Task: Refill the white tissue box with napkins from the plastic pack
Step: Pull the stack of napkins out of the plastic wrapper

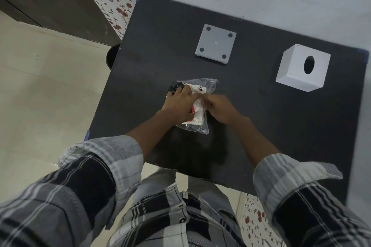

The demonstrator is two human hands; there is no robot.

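Observation:
A clear plastic pack [202, 86] of white napkins with red and black print lies on the black table [261, 126], near its middle. My left hand [178, 102] presses down on the pack's left side. My right hand [218, 109] pinches the plastic at the pack's right edge. The white tissue box [291, 78] with an oval hole stands at the right, apart from both hands. Its flat white base plate [215, 43], with dark round pads at its corners, lies separately further back.
The table stands against a pale wall at the back. To the left are a beige tiled floor [40, 86], a dark cabinet [50, 0] and a floral-patterned panel [114, 4]. A dark round object [111, 56] sits by the table's left edge.

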